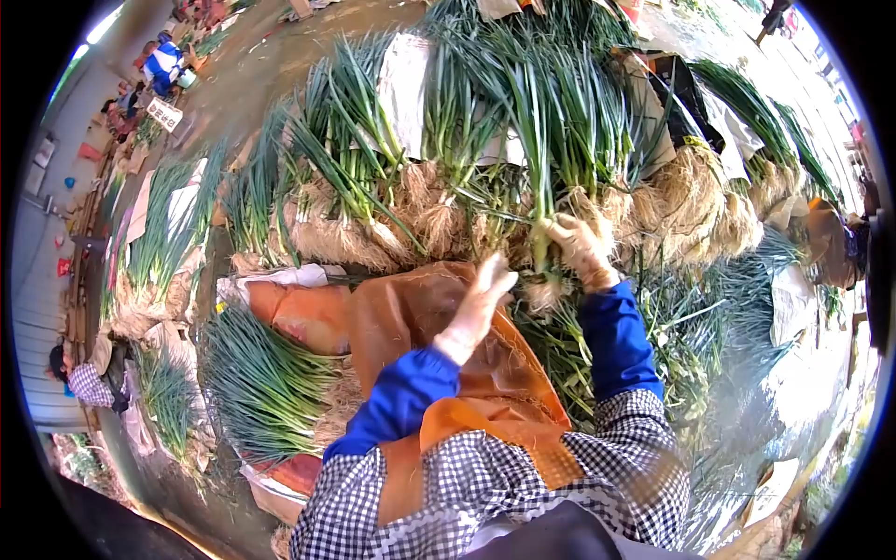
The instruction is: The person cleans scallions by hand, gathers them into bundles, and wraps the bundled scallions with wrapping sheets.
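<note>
Long green onion plants with pale, hairy roots lie in a row of bundles across the middle. My right hand is wrapped round the lower stem of a green onion, whose leaves point up and away and whose roots hang below. To its left, my left hand is raised above an orange-brown apron, fingers apart, with nothing in it. Loose stalks and leaves lie below my right hand.
Another pile of green onions lies at the lower left, with more bundles farther left. A black bag is at the upper right. People are at the left, including one in checked clothing.
</note>
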Available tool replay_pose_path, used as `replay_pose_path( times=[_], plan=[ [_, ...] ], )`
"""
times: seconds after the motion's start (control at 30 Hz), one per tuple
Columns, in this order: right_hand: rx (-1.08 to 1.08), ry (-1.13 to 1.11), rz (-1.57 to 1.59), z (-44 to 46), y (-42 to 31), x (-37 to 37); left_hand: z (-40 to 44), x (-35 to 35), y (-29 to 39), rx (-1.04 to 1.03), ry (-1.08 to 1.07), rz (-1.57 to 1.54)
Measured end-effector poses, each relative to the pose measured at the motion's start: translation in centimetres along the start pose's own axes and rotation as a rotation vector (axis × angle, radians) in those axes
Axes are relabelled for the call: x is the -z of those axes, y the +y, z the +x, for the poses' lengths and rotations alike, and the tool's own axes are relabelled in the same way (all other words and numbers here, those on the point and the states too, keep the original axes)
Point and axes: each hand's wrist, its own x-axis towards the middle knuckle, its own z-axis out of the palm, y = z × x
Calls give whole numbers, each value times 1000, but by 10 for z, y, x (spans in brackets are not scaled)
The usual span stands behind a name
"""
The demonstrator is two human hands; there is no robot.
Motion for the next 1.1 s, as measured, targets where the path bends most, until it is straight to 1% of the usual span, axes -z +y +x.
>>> replay_pose_path(
  times=[0.03, 0.1, 0.13, 0.17, 0.2, 0.23, 0.3, 0.33, 0.37, 0.43, 0.47, 0.5, 0.53, 0.57, 0.6, 0.63, 0.67, 0.7, 0.73, 0.77, 0.8, 0.83, 0.9, 0.93, 0.97, 1.0, 1.03, 1.07, 1.1],
  plan=[
    [35, 53, 102, 2, 19, -9, 9, -17, -12, 146, -35, -205],
    [39, 45, 141, 9, 53, -20, 25, -26, -54, 314, -189, -479],
    [86, 174, -210, 3, 56, -22, 31, -24, -76, 311, -195, -492],
    [127, 301, -561, -7, 51, -28, 30, -25, -81, 311, -200, -505],
    [112, 345, -390, -24, 47, -30, 33, -26, -86, 329, -26, -508],
    [226, 303, -307, -32, 64, -22, 43, -12, -101, 380, -89, -486],
    [82, 313, 42, -67, 73, -13, 41, -12, -85, 290, 11, -555],
    [-16, 350, 118, -90, 58, 1, 40, 0, -70, 403, -97, -569],
    [-109, 393, 192, -114, 50, 24, 56, 15, -99, 351, -127, -621],
    [-166, 589, 16, -141, 88, 81, 48, 3, -90, 298, -81, -603],
    [-350, 569, -526, -149, 117, 114, 44, -3, -81, 304, -86, -595],
    [-531, 512, -1077, -155, 142, 134, 39, -12, -73, 331, -11, -624],
    [-522, 566, -1383, -167, 155, 130, 37, -19, -70, 356, 62, -657],
    [-183, 659, -1128, -157, 148, 121, 44, -18, -76, 355, 57, -660],
    [-111, 688, -951, -137, 105, 85, 50, -10, -87, 315, -38, -602],
    [-72, 574, -762, -119, 62, 52, 47, -3, -98, 287, -124, -541],
    [70, 463, -681, -98, 49, 30, 38, -8, -86, 282, -155, -565],
    [212, 290, -518, -73, 45, 14, 37, -10, -86, 299, -143, -573],
    [296, 169, -488, -43, 60, 5, 33, -13, -76, 337, -161, -572],
    [368, 116, -535, -17, 78, -4, 26, -13, -66, 378, -173, -569],
    [206, -108, -482, -13, 84, -6, 28, -5, -78, 389, -220, -651],
    [47, -334, -433, -7, 84, -6, 27, -2, -72, 396, -205, -651],
    [-19, -296, -847, -38, 40, -22, 19, -5, -44, 425, -188, -588],
    [170, -217, -1119, -48, 48, -23, 22, -5, -50, 426, -183, -596],
    [188, -129, -1115, -61, 50, -23, 28, -6, -61, 346, -64, -540],
    [383, -103, -1118, -79, 50, -15, 33, -5, -72, 271, 51, -478],
    [471, -140, -992, -96, 50, -3, 39, 3, -76, 256, -58, -525],
    [405, -171, -970, -113, 53, 13, 38, 3, -71, 249, -97, -513],
    [338, -227, -1029, -129, 66, 35, 38, 2, -65, 239, -137, -499]
  ],
)
